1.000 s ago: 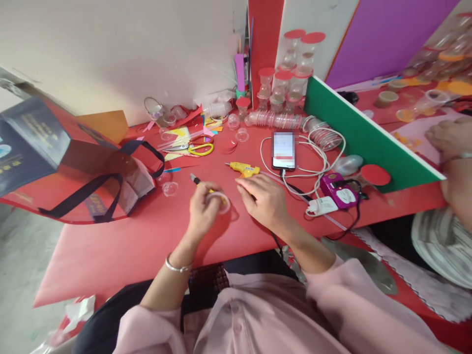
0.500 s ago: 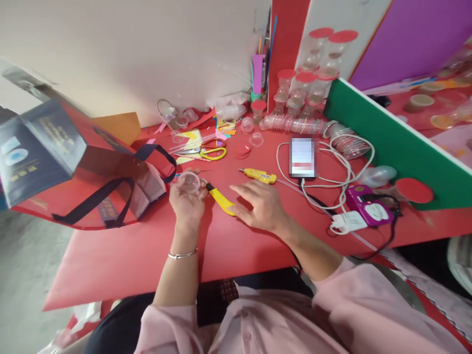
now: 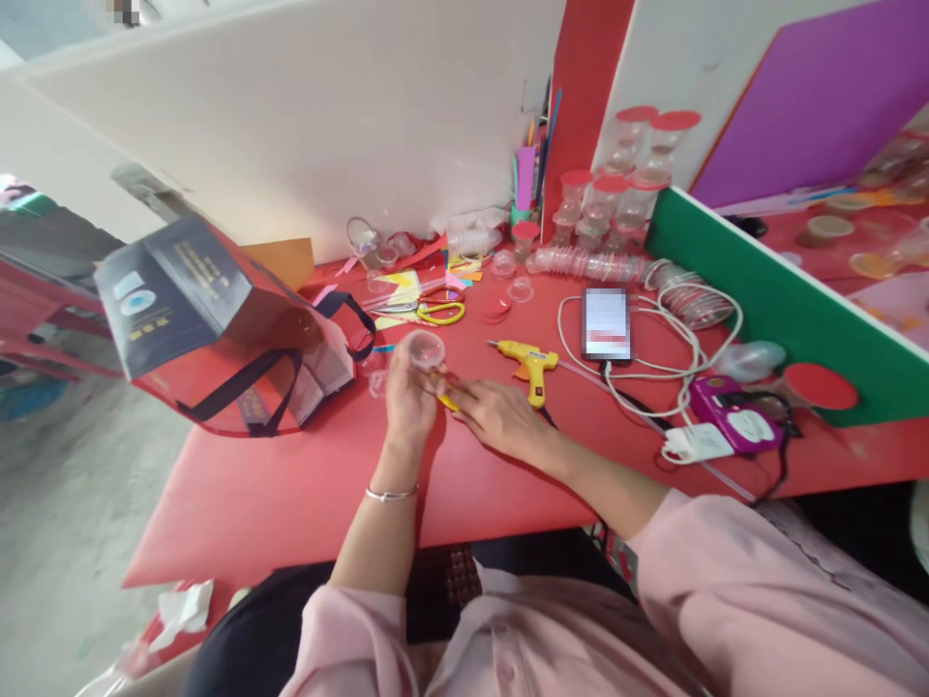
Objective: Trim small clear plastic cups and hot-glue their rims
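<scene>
My left hand [image 3: 410, 402] holds a small clear plastic cup [image 3: 426, 348], its round rim facing up. Only a short piece of a yellow-handled tool [image 3: 448, 401] shows between my two hands; its tip is hidden. The fingers of my right hand [image 3: 504, 418] are closed over that handle, close beside my left hand. To the right of them a yellow glue gun [image 3: 528, 366] lies on the red table, nozzle pointing left. Another clear cup [image 3: 378, 383] lies just left of my left hand.
Scissors [image 3: 435, 307] lie on paper scraps behind my hands. A large red and dark bag [image 3: 239, 339] stands left. On the right are a phone [image 3: 608, 324], white cable, a purple power adapter [image 3: 728, 414], stacked clear cups [image 3: 591, 264] and a green divider [image 3: 769, 319].
My right hand has moved left to my left hand and closed over the yellow handle. The glue gun now shows in full. The camera view has shifted.
</scene>
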